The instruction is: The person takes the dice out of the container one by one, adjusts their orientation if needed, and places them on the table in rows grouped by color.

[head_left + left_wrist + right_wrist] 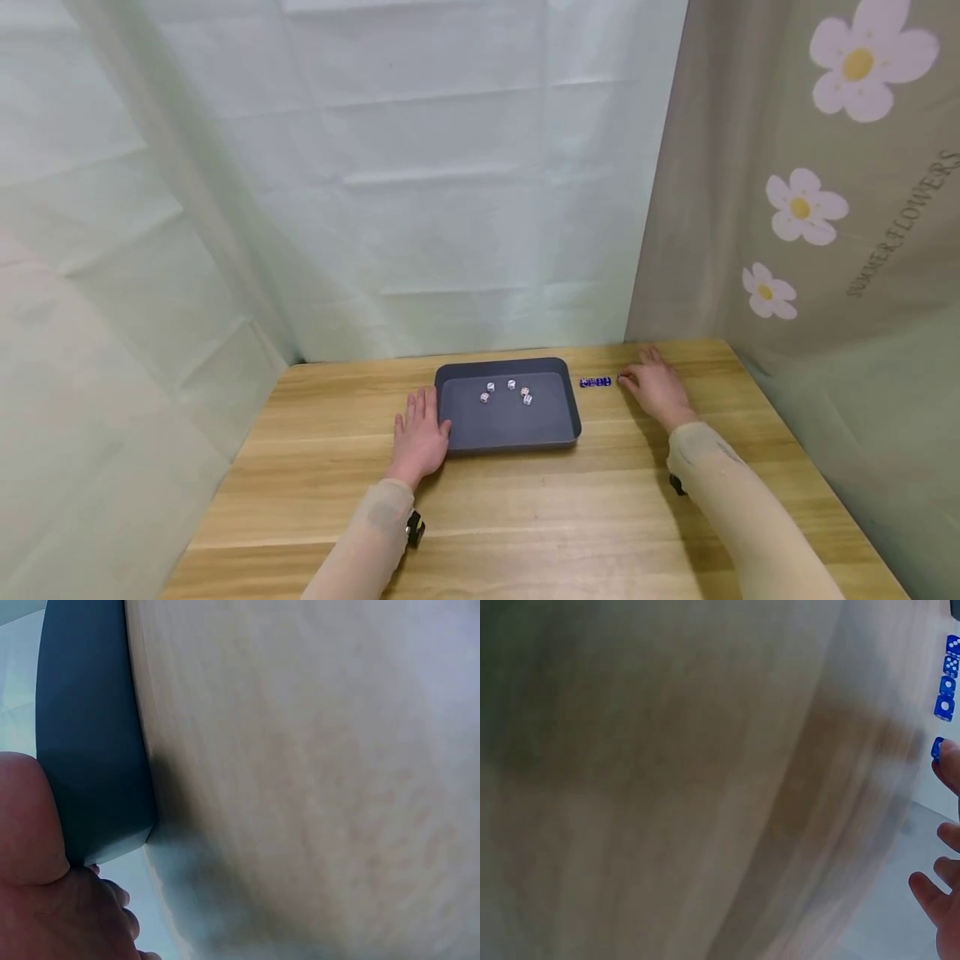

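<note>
My left hand [421, 440] lies along the left wall of a dark grey tray [510, 446], its fingers extended and the thumb at the near corner. In the left wrist view the thumb and palm touch the tray's outer wall [90, 727]. Several white dice [512, 384] sit inside the tray, towards its far side. My right hand [657, 388] pinches a blue die [937, 748] between thumb and index finger, its other fingers spread. Just left of it, several blue dice [595, 382] stand in a tight row on the table, with a small gap between row and held die.
The wooden table [525, 525] runs back to a pale hanging curtain [450, 208]. A taupe cloth with white flowers [798, 207] hangs at the right. The row of blue dice lies to the right of the tray, near the table's far edge.
</note>
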### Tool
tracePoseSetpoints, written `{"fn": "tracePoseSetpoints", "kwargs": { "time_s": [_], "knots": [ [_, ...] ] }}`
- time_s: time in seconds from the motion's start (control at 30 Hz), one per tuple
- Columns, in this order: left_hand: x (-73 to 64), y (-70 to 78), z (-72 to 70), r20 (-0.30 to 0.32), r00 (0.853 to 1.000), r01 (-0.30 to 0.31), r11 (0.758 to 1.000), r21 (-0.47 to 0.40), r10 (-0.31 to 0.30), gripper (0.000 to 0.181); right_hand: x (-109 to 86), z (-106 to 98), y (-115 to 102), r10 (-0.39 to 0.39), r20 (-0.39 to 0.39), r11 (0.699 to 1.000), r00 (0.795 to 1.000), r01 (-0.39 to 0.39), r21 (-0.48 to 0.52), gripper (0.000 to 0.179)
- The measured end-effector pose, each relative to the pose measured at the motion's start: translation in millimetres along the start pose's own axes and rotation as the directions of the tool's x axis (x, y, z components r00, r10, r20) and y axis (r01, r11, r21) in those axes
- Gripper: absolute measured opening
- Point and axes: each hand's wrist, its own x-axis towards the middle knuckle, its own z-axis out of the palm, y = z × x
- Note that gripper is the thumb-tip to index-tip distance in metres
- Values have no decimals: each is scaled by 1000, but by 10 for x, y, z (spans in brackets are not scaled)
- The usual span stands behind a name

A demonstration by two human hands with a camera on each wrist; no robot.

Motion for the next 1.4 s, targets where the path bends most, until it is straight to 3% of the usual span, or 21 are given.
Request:
{"fn": "tracePoseSetpoints", "kwargs": {
  "time_s": [0.23,0.57,1.0,1.4],
  "knots": [
    [49,-21,18,37,999,27,1000,2,-27,75,31,6,-23,-7,15,1000,1000,7,-15,21],
    [33,-11,15,29,999,21,1000,1,-21,76,30,1,-35,2,45,1000,999,-1,-25,20],
    [-34,147,-78,11,1000,18,1000,0,-18,74,-1,-49,-27,19,54,1000,998,-19,-15,24],
    [-26,78,-55,36,999,10,1000,-8,-9,74,-26,-30,-38,29,42,1000,999,-29,11,27]
  ]
}}
